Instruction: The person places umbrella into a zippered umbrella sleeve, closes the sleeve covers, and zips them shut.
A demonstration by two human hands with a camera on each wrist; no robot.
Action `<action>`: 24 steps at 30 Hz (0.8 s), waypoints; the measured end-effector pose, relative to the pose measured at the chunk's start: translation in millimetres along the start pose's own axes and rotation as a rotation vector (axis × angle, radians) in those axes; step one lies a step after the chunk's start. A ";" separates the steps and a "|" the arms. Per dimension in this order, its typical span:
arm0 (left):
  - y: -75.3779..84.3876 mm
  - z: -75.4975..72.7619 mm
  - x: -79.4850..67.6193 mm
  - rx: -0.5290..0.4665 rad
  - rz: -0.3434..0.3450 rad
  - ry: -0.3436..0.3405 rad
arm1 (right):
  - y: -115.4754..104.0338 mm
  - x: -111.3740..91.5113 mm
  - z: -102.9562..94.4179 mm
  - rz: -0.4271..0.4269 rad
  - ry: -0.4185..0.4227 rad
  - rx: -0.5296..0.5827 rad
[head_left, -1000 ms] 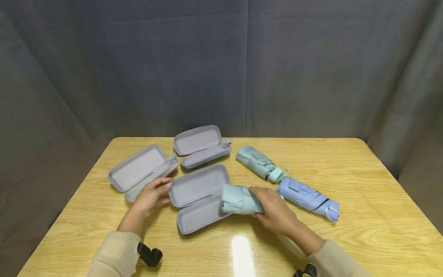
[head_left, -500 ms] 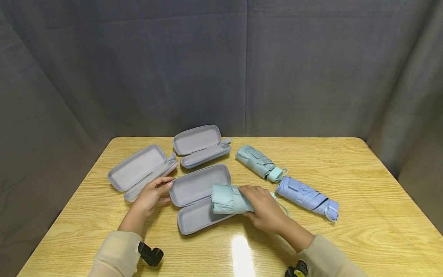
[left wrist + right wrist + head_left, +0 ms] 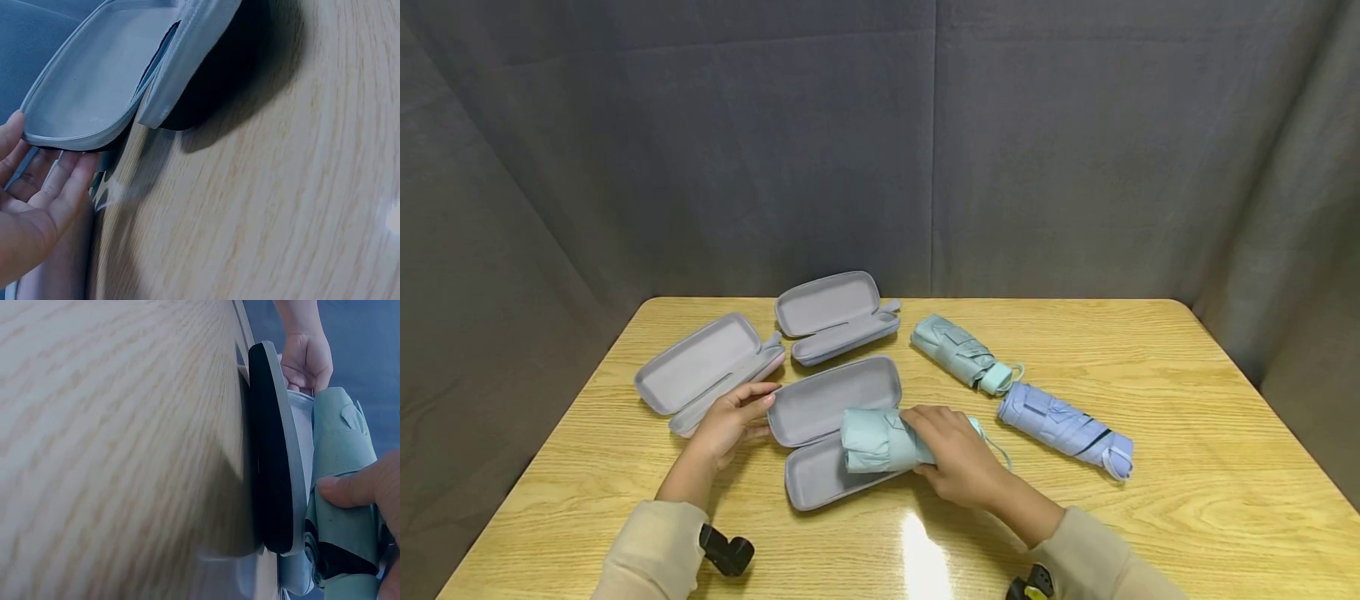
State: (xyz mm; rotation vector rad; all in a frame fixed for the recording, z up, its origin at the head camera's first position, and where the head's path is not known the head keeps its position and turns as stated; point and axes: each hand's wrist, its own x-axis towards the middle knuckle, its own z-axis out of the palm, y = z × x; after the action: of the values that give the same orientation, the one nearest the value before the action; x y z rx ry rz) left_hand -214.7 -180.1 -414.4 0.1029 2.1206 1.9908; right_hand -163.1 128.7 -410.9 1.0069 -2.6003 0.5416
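Observation:
In the head view, a grey zip case (image 3: 823,404) lies spread open on the table, its lid towards the back. My left hand (image 3: 733,425) pinches the left end of that lid, thumb at the rim and fingers beneath, as the left wrist view shows on the case (image 3: 94,81). A folded mint-green umbrella (image 3: 876,442) is in my right hand (image 3: 958,457), gripped round its handle half. It is held lengthwise over the case's near half, overlapping its right part in the head view. Seen from the right wrist, the thumb presses along the umbrella (image 3: 340,444) beside the case's edge.
Two more open grey cases lie behind: a left one (image 3: 700,367) and a back one (image 3: 831,308). To the right, another green umbrella (image 3: 958,350) and a blue umbrella (image 3: 1063,425) lie end to end on the wooden table (image 3: 1187,400). A dark curtain (image 3: 1037,150) hangs behind.
My right hand has carried the green umbrella leftwards and, lately, slightly nearer to me, further over the case's near half. My left hand stays almost still at the lid.

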 end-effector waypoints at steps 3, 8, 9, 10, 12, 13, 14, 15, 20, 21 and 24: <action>0.1 -0.1 -0.6 -0.001 -0.002 0.000 | -2.1 2.1 -0.5 -0.013 -0.002 -0.004; -0.4 0.5 -0.6 -0.034 0.007 -0.008 | -5.0 6.0 -2.0 -0.029 -0.004 -0.012; -0.5 0.5 -0.6 -0.038 0.009 -0.009 | -5.5 6.8 -2.2 -0.030 -0.006 -0.011; -0.7 0.6 -0.6 -0.039 0.010 -0.008 | -6.0 7.7 -2.2 -0.030 -0.010 -0.010; -0.7 0.6 -0.7 -0.037 0.014 -0.008 | -6.6 9.3 -2.0 -0.030 -0.015 -0.006; -0.8 0.6 -0.7 -0.036 0.014 -0.008 | -6.9 10.1 -1.8 -0.031 -0.017 -0.005; -0.8 0.5 -0.6 -0.034 0.014 -0.007 | -7.0 10.8 -1.4 -0.032 -0.019 -0.004; -0.7 0.5 -0.5 -0.032 0.015 -0.006 | -7.1 11.4 -1.1 -0.034 -0.021 -0.005; 0.0 0.5 -0.1 -0.017 0.015 -0.004 | -8.2 14.3 -0.1 -0.054 -0.024 -0.006; 0.2 0.4 -0.4 -0.014 0.017 -0.006 | -8.6 14.9 -0.1 -0.058 -0.026 -0.007; 0.8 0.3 -0.7 -0.011 0.019 -0.010 | -9.7 16.7 0.6 -0.069 -0.034 -0.007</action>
State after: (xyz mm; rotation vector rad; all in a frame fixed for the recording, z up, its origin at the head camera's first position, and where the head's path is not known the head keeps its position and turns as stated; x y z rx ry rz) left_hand -214.0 -179.9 -413.6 0.1314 2.1104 2.0086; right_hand -168.3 112.2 -402.4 1.1079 -2.5839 0.5027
